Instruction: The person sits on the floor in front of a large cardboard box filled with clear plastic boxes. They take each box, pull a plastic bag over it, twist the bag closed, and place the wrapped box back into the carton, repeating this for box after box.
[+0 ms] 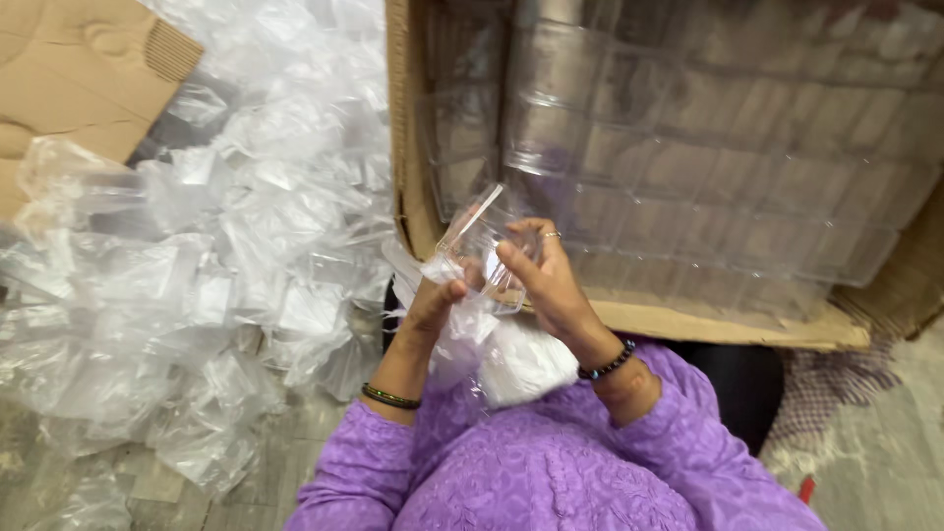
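Observation:
A small clear plastic container [475, 239] is held up just in front of the cardboard box's near wall. My right hand [547, 278], with a ring and a dark bead bracelet, grips its right side. My left hand [434, 302] pinches its lower left edge together with a thin clear plastic bag [462, 334] that hangs down from it. A white bundle [526, 362] lies in my lap below the hands, against purple sleeves.
A large cardboard box [408, 147] ahead holds rows of clear plastic containers [708, 147]. A big heap of clear plastic bags [216, 256] covers the floor on the left. A flat cardboard piece [79, 69] lies at the top left. Grey floor shows at the bottom.

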